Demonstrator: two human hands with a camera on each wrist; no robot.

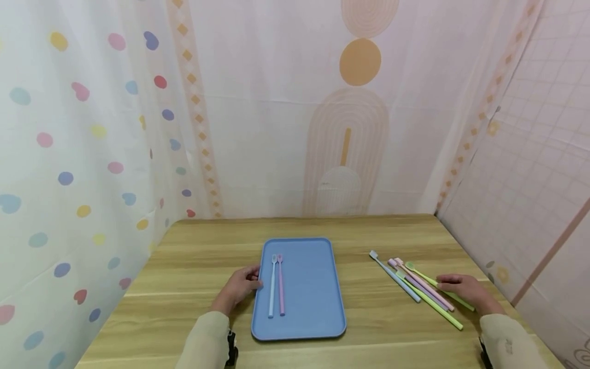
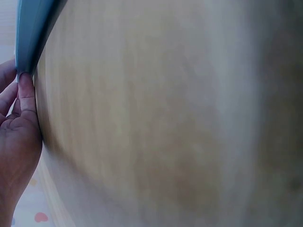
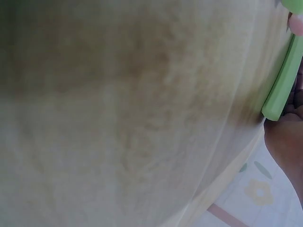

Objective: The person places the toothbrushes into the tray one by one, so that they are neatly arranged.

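Observation:
On the left part of a blue tray lie a light-blue toothbrush and a purple toothbrush, side by side with heads away from me. My left hand grips the tray's left edge between thumb and fingers, seen too in the left wrist view. At the right, my right hand pinches a yellow-green toothbrush by its handle; the right wrist view shows a green handle, with the fingers mostly hidden behind it. Beside it lie a blue toothbrush, a pink one, a purple one and a light-green toothbrush, partly overlapping.
The wooden table carries the tray near its middle and the loose toothbrushes to the right. Patterned curtains hang behind it and on both sides.

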